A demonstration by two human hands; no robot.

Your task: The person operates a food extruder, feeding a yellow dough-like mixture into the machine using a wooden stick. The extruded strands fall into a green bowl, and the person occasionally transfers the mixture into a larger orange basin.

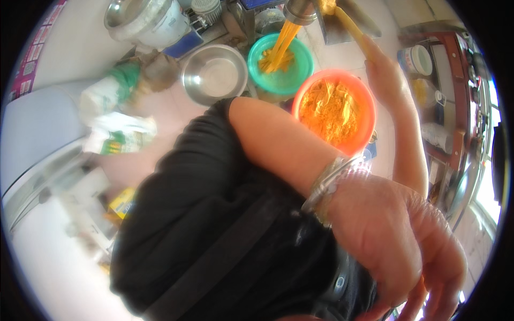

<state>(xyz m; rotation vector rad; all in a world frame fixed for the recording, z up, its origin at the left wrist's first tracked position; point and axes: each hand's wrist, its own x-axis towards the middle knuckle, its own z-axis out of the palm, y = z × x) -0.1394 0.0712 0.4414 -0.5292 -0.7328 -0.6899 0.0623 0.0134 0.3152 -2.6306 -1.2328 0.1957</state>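
My right hand (384, 77) grips a tan wooden stick (353, 31) whose far end meets a yellow lump of dough (327, 6) at the metal tray of a machine. From the machine's round metal outlet (301, 12), yellow noodles (282, 47) hang down into a green basin (307, 63). Crumbly orange-yellow dough (329, 112) fills much of the red-orange basin (370, 101) below my right hand. My left arm crosses in front of my body, bangles at its wrist. My left hand (391, 235) hangs at lower right, fingers apart, no held object visible; its fingertips are partly cut off.
A wide steel bowl (215, 75) stands left of the green basin. Farther left are a large pot (144, 24) and crumpled white-and-green bags (120, 131). A brown shelf unit (461, 96) with a white tub (420, 60) lines the right side.
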